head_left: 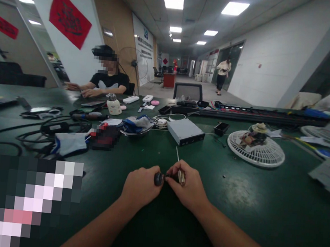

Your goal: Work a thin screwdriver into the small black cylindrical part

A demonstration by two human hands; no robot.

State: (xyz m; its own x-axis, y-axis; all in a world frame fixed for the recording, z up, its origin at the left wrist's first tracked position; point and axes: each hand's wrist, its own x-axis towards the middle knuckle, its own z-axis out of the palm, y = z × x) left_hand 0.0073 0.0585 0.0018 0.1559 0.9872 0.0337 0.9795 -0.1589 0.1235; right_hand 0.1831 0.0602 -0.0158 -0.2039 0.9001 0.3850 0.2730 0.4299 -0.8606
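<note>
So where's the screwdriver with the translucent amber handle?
Just right of centre in the head view, the screwdriver sits in the person's right hand, pointing toward the flat, black-fronted grey box.

From here I have my bare left forearm (pixel 100 223) and right forearm (pixel 230 229) angled inward. My left hand (pixel 142 184) is curled in a fist; my right hand (pixel 190 184) pinches just beside it.

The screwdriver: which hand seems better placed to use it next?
Probably the right hand: it holds the screwdriver, while the left hand grips a small dark part.
</note>
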